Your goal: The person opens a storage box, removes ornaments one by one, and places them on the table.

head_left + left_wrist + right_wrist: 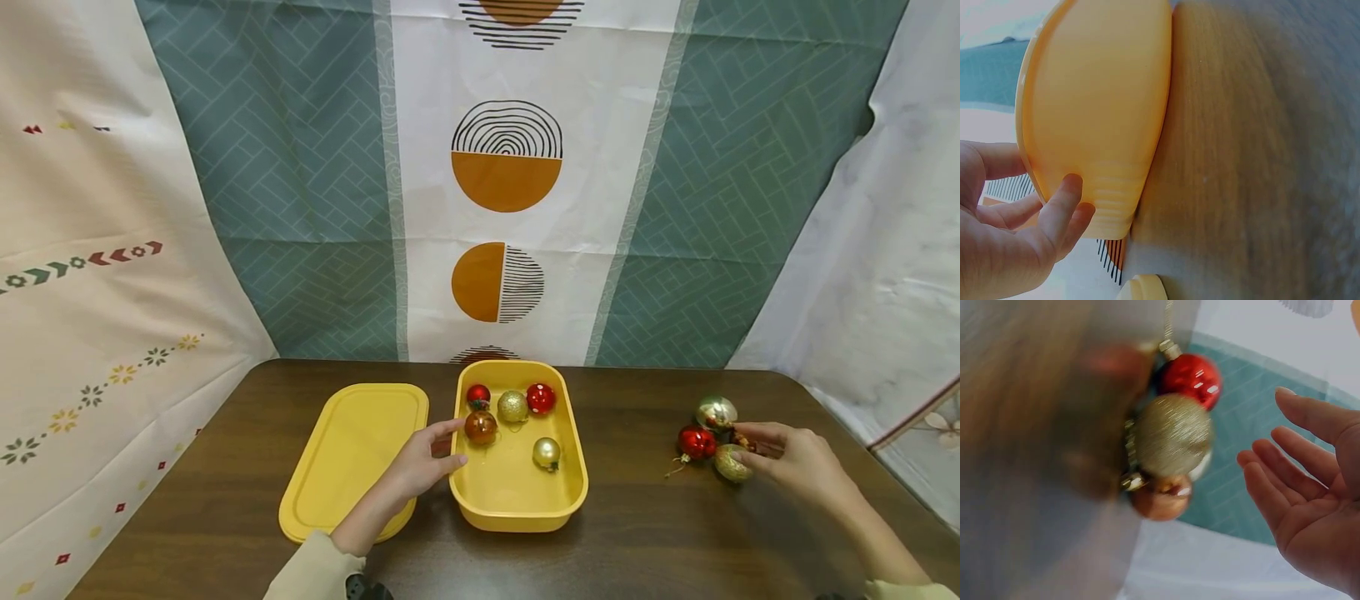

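Observation:
My left hand (423, 461) grips the left rim of a yellow plastic box (517, 527); in the left wrist view, its fingers lie on both sides of the rim. Inside the box are two red baubles (541, 398), an amber bauble (481, 427), a glittery gold bauble (513, 407) and a shiny gold bauble (547, 453). My right hand (798, 460) hovers at a cluster of baubles on the table, fingers extended and holding nothing. The cluster has a shiny pale gold bauble (716, 412), a red one (697, 442), a glittery gold one (1174, 435) and a copper one (1161, 499).
A yellow lid (352, 458) lies flat on the dark wooden table (622, 500), left of the box. Patterned cloth (315, 208) hangs behind the table, with pale cloth on both sides.

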